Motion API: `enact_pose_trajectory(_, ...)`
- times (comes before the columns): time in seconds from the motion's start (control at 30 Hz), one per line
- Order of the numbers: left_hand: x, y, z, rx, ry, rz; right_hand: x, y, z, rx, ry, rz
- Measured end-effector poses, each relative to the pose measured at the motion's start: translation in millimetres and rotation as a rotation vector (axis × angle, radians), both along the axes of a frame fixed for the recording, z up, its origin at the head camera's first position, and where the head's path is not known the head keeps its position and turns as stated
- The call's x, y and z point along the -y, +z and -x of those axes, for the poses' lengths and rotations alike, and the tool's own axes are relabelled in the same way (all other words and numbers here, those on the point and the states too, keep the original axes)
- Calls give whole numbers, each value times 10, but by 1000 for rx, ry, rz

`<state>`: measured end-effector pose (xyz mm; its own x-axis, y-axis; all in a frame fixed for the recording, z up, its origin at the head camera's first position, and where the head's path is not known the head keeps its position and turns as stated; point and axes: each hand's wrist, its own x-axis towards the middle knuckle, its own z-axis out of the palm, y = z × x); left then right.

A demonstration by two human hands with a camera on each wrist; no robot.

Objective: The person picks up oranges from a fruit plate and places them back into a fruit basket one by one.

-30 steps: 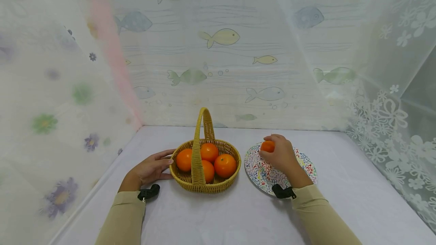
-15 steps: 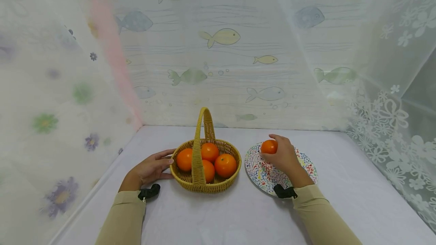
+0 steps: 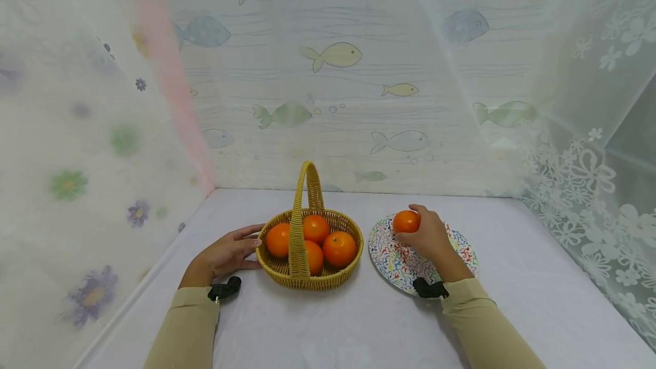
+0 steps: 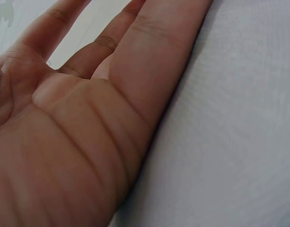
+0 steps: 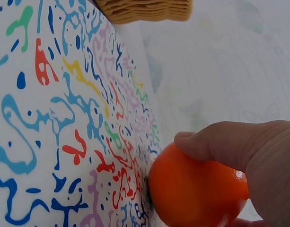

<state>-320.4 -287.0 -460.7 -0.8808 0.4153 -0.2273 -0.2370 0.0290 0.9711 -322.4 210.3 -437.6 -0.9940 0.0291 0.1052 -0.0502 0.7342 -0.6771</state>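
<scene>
My right hand (image 3: 427,238) holds an orange (image 3: 406,222) over the far left part of a round plate (image 3: 389,269) with a multicoloured squiggle pattern. In the right wrist view the thumb lies on the orange (image 5: 197,189), and a bit of finger shows at its far lower side. That orange sits right at the plate's surface. My left hand (image 3: 228,255) touches the left side of a yellow wicker basket (image 3: 307,285), its fingers fairly straight. Several oranges (image 3: 339,249) lie inside the basket under its tall handle (image 3: 297,215). The left wrist view shows only the palm and some fingers.
A white cloth (image 3: 318,335) covers the table. Behind it hangs a pale curtain (image 3: 328,101) printed with fish, and sheer lace (image 3: 579,187) hangs at the right. The basket stands just left of the plate.
My right hand has shifted slightly to the right and turned, so more of the orange shows. The left hand and the basket have stayed in place.
</scene>
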Motion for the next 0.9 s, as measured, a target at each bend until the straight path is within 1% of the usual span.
enact_pose_trajectory(0.37,4,0,6,0,-3,0,-13,17,-19,-1,4,9)
enact_pose_trajectory(0.63,4,-7,11,-1,3,11,-2,33,-22,8,-15,1)
enact_pose_trajectory(0.9,3,-11,21,-1,-2,12,8,85,-44,-5,-26,11)
